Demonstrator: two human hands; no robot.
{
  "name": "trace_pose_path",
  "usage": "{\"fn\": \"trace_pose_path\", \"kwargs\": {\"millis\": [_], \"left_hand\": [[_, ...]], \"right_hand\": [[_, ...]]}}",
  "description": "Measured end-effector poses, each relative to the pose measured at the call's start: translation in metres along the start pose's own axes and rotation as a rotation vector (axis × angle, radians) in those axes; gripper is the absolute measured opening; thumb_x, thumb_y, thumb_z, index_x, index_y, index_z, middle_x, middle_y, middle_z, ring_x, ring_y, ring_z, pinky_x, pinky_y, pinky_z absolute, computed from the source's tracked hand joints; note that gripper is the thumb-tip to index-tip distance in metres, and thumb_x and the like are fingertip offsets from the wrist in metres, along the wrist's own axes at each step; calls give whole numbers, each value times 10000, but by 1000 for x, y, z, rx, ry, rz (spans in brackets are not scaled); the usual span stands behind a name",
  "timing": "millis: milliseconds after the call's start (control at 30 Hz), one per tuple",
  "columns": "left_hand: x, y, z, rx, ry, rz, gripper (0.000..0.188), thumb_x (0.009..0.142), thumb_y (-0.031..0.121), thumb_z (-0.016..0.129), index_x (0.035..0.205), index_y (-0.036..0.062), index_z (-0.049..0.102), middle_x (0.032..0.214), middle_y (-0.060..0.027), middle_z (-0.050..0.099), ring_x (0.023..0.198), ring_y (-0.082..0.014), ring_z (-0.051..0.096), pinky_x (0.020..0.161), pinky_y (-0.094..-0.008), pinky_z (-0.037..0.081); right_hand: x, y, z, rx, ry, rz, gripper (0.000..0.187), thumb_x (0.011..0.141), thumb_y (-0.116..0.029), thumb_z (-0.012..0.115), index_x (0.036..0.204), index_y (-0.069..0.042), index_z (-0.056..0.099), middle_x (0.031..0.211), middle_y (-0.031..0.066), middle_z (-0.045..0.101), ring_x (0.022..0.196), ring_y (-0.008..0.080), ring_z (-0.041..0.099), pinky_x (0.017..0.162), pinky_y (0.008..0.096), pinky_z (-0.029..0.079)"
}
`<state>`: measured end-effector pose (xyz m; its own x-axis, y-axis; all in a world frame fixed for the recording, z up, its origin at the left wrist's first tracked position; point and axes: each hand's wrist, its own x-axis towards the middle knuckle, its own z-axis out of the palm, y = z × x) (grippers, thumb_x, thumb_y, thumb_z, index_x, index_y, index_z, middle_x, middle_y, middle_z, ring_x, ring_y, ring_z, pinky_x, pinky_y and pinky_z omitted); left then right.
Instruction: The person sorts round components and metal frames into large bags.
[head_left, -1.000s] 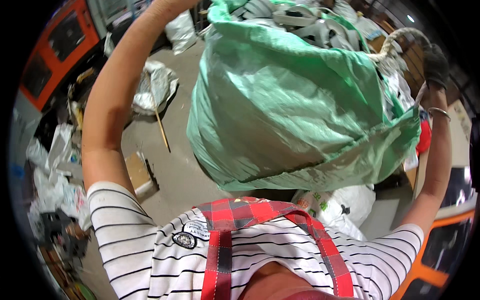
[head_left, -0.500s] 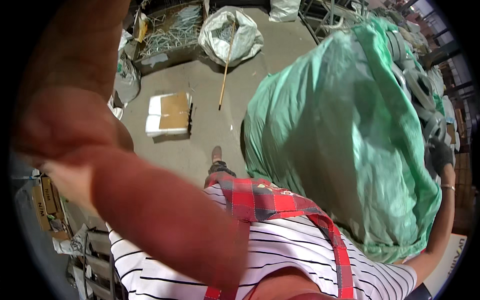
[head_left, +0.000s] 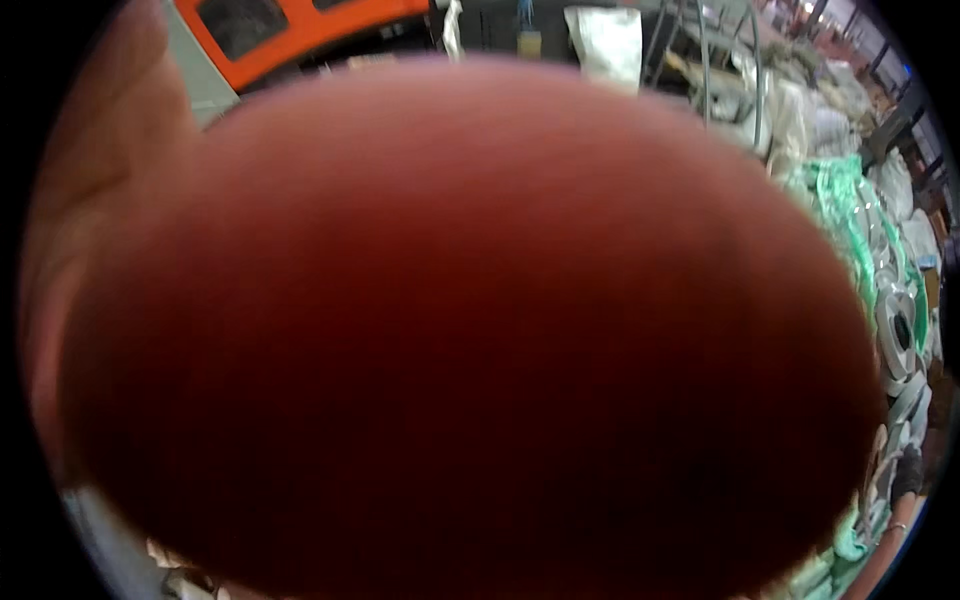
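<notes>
My left hand (head_left: 120, 190) is right up against the camera. One blurred fingertip (head_left: 470, 300) covers most of the picture, and what the other fingers do is hidden. At the right edge is a green sack (head_left: 840, 195), with round grey-white plastic parts (head_left: 898, 335) showing in its mouth. Low on that side, my right hand (head_left: 907, 472) wears a dark glove and lies beside the sack and the parts. Its fingers are too small and too covered to make out.
Beyond the fingertip stands an orange machine panel with dark windows (head_left: 310, 35). A white sack (head_left: 607, 45) is at the top, near bent metal tubing (head_left: 705, 60). Piled bags and goods (head_left: 835, 80) fill the upper right.
My left hand has moved across the camera and now hides the floor, the apron and most of the green sack. The view has tilted up, bringing the orange machine in.
</notes>
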<state>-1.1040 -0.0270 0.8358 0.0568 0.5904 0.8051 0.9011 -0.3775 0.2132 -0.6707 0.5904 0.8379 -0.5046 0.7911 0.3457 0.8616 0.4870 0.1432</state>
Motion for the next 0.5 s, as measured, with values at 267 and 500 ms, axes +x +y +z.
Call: {"fn": "trace_pose_path", "kwargs": {"millis": [267,500], "left_hand": [[14,-136,-74,71,283,82,587,747,65,714,1272,3,460,1168,-153,576,1087,-262,551,965,-376,415],[-16,-244,-3,-106,349,-654,391,750,79,720,1122,43,605,1084,-85,634,1017,-178,595,890,-309,461]], "right_hand": [[101,-72,31,7,63,50,352,865,-170,563,1181,-15,547,1113,126,601,1032,222,575,891,326,447],[160,-312,-67,660,266,-316,350,865,-139,560,1192,-15,543,1115,107,599,1033,199,571,892,311,447]]}}
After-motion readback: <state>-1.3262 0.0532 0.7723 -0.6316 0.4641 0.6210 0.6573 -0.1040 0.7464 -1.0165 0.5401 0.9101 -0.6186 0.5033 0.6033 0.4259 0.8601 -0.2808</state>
